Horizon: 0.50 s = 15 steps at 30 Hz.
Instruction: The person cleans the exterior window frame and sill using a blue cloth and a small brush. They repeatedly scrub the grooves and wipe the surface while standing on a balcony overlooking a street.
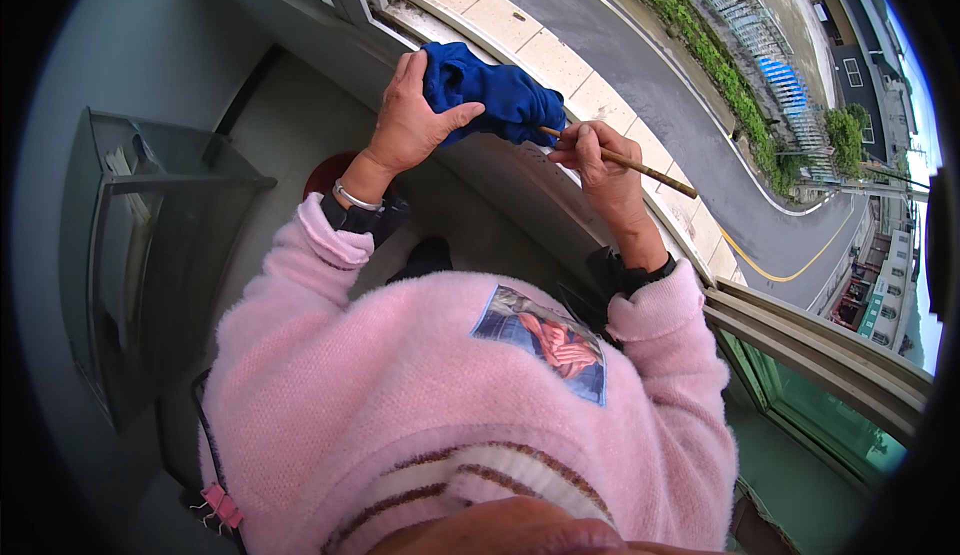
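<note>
Upper middle of frame: your left hand (412, 120) grips a crumpled, dark-blue soft cloth bundle (495, 95), thumb on the near side, fingers at its left end. Your right hand (605, 170), right of it, has a thin brown rounded stick (652, 173) pinched between thumb and fingers. Stick's left tip meets the bundle's right end; can't tell how far it runs inside, or whether the cloth wraps anything else. Bundle is up at the window, beside the pale tiled ledge (545, 50).

Containers: at frame left, a clear-sided box-shaped cabinet (190, 184) with pale upright sheets (122, 177) inside, details blurred by the panel. Dark-red rounded object (324, 177) below your left wrist, mostly hidden; can't tell if it holds anything.
</note>
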Each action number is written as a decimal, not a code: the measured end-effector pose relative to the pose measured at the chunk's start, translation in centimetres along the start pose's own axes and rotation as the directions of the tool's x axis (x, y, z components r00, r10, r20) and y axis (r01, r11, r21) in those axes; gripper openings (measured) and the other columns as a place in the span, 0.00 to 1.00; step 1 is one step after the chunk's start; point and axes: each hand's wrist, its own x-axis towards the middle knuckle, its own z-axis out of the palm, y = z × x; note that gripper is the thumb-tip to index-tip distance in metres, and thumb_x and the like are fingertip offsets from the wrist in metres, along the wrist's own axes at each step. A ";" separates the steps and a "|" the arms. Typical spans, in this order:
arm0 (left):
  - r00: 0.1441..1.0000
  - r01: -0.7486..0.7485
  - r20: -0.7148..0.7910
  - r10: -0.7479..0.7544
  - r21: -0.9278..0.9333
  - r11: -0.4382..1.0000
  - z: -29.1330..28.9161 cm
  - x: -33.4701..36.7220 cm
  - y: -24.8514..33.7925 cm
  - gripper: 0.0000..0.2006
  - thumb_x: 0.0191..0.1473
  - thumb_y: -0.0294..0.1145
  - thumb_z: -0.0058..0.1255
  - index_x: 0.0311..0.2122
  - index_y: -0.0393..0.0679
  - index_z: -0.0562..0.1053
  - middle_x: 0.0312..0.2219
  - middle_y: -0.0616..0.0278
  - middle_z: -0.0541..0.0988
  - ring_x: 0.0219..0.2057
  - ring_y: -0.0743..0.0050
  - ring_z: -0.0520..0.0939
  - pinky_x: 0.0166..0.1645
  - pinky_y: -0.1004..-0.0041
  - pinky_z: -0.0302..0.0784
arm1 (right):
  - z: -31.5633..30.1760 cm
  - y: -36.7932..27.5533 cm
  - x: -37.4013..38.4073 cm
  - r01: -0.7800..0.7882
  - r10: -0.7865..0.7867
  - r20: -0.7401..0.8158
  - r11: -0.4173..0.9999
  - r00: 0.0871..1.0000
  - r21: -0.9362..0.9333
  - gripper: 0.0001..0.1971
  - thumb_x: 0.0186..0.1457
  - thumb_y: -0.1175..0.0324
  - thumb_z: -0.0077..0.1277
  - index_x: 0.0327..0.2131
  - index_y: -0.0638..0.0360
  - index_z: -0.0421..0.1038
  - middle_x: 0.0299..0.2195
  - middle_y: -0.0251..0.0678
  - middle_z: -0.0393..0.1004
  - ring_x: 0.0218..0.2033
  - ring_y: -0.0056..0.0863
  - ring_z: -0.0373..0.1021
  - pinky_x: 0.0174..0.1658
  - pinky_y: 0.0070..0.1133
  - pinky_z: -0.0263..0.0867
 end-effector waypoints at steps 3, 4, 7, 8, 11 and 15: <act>0.998 -0.022 0.061 0.011 0.182 0.983 0.2 0.4 -0.1 0.32 0.42 0.43 0.66 0.48 0.37 0.64 0.44 0.48 0.68 0.42 0.46 0.75 0.45 0.60 0.73 | -0.3 -0.6 0.7 -0.057 0.057 0.012 0.998 0.998 -0.014 0.15 0.65 0.66 0.38 0.35 0.69 0.72 0.29 0.42 0.77 0.30 0.26 0.78 0.35 0.20 0.76; 0.995 -0.030 0.097 0.006 0.242 0.970 0.3 0.6 -0.2 0.31 0.42 0.41 0.65 0.48 0.38 0.64 0.44 0.48 0.68 0.42 0.45 0.75 0.45 0.59 0.73 | -0.5 -0.7 0.7 -0.073 0.073 0.014 0.997 0.997 -0.012 0.15 0.65 0.66 0.38 0.35 0.69 0.72 0.29 0.42 0.77 0.30 0.26 0.78 0.35 0.19 0.76; 0.997 -0.060 0.050 0.053 0.160 0.985 0.4 1.5 -0.4 0.20 0.44 0.34 0.61 0.39 0.35 0.69 0.34 0.48 0.73 0.36 0.42 0.75 0.41 0.60 0.73 | -0.9 -1.0 -0.1 -0.052 0.051 0.020 0.998 0.998 0.041 0.16 0.66 0.65 0.39 0.36 0.69 0.72 0.30 0.42 0.77 0.30 0.26 0.78 0.35 0.19 0.76; 0.998 -0.056 0.034 0.053 0.105 0.993 0.4 1.8 -0.5 0.18 0.44 0.33 0.61 0.37 0.34 0.69 0.31 0.49 0.73 0.35 0.42 0.75 0.40 0.60 0.73 | -1.0 -1.1 -0.4 -0.054 0.054 0.010 0.997 0.999 0.050 0.16 0.66 0.64 0.39 0.36 0.69 0.72 0.30 0.42 0.77 0.30 0.26 0.78 0.35 0.19 0.76; 0.968 0.247 0.176 -0.181 -0.507 0.826 -0.1 3.1 -0.5 0.13 0.51 0.33 0.57 0.38 0.34 0.74 0.30 0.54 0.80 0.30 0.63 0.81 0.40 0.70 0.78 | -0.8 -1.4 -0.9 -0.052 0.063 -0.061 0.983 0.996 0.173 0.15 0.66 0.66 0.39 0.35 0.71 0.72 0.29 0.43 0.76 0.30 0.26 0.77 0.35 0.19 0.75; 0.924 0.377 0.348 -0.160 -0.900 0.220 -1.5 5.0 -0.6 0.13 0.57 0.31 0.53 0.45 0.37 0.74 0.37 0.61 0.81 0.37 0.73 0.82 0.48 0.73 0.79 | -0.1 -2.4 -0.1 0.040 -0.013 -0.105 0.965 0.994 0.261 0.15 0.66 0.68 0.38 0.36 0.71 0.72 0.30 0.44 0.77 0.30 0.28 0.77 0.36 0.20 0.76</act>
